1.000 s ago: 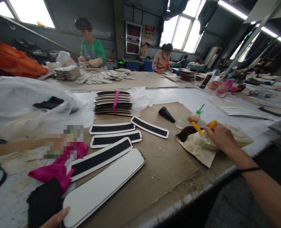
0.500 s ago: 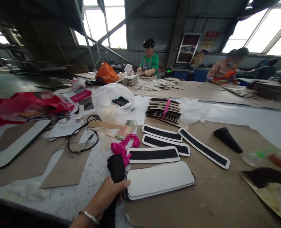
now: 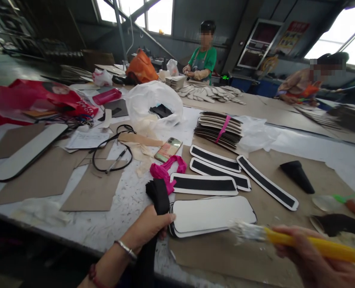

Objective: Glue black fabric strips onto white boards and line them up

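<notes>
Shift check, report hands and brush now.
Left hand gripping black fabric strip. Right hand holding yellow-handled brush, bristles whitish. White panel stack between hands.

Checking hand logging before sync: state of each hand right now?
Left hand: closed, holding a black fabric strip.
Right hand: closed, holding a yellow-handled brush.

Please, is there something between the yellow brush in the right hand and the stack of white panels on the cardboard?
Nothing visible stands between them. The yellow-handled brush in the right hand points its bristles toward the stack of white panels, with only bare brown cardboard below the gap.
</notes>
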Demonstrator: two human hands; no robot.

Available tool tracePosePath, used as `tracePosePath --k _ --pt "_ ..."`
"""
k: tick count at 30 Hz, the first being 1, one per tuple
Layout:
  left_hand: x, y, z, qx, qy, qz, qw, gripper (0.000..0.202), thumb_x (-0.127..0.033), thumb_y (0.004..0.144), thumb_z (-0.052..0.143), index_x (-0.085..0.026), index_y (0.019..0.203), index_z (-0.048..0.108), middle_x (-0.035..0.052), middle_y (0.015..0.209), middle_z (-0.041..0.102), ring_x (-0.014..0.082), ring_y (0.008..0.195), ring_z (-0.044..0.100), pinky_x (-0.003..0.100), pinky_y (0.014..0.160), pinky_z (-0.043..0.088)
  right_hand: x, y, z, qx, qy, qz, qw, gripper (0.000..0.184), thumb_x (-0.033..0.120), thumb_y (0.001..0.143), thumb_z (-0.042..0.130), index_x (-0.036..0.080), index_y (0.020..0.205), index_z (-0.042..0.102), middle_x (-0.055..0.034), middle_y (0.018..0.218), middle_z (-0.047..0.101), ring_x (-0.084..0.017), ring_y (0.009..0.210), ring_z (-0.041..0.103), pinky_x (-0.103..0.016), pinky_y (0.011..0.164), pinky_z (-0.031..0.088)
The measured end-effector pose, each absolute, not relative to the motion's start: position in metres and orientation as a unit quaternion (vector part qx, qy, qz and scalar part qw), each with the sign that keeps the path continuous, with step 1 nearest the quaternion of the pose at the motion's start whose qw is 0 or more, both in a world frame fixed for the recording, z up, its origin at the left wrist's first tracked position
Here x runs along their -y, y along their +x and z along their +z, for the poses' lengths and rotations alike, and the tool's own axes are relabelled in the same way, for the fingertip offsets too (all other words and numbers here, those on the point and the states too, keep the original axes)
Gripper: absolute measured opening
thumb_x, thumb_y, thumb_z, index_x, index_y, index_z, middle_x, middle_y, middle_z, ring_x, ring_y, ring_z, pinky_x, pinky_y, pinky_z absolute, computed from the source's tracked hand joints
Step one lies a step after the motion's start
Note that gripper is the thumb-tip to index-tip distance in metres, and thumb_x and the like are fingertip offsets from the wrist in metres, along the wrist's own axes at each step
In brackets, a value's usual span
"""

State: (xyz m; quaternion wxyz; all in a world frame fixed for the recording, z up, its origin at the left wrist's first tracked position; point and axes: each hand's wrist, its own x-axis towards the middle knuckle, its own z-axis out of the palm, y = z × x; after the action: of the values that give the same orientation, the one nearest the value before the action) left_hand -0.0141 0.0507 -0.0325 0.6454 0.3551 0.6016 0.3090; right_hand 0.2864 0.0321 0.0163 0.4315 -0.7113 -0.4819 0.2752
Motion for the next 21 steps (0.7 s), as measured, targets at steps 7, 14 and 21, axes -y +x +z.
tracePosePath --k 7,14,21 --pt "-0.051 -0.017 -0.036 -0.590 0.348 0.311 0.659 0.023 -0.035 0.063 0.060 -0.018 0.050 0.051 -0.0013 0.041 0.049 0.0107 0.038 0.045 0.022 0.042 0.034 -0.049 0.177 0.009 0.555 -0.622 0.391 0.392 0.031 0.050 0.076 0.057 0.021 0.079 0.063 -0.0015 0.066 0.061 -0.018 0.062 0.059 -0.026 0.059 0.049" --pt "-0.054 -0.018 -0.036 -0.589 0.341 0.300 0.668 0.019 -0.030 0.063 0.058 -0.017 0.051 0.051 -0.0011 0.041 0.049 0.0116 0.038 0.046 0.023 0.042 0.036 -0.048 0.178 0.016 0.555 -0.649 0.352 0.385 0.031 0.051 0.076 0.057 0.021 0.081 0.063 -0.0024 0.076 0.063 -0.017 0.063 0.059 -0.025 0.060 0.049" --pt "-0.054 -0.017 -0.037 -0.582 0.352 0.297 0.670 0.016 -0.028 0.065 0.057 -0.017 0.055 0.052 -0.0022 0.041 0.049 0.0113 0.038 0.045 0.023 0.042 0.036 -0.049 0.174 0.012 0.569 -0.652 0.339 0.369 0.031 0.052 0.076 0.056 0.021 0.080 0.061 -0.0009 0.069 0.061 -0.017 0.061 0.058 -0.025 0.059 0.047"
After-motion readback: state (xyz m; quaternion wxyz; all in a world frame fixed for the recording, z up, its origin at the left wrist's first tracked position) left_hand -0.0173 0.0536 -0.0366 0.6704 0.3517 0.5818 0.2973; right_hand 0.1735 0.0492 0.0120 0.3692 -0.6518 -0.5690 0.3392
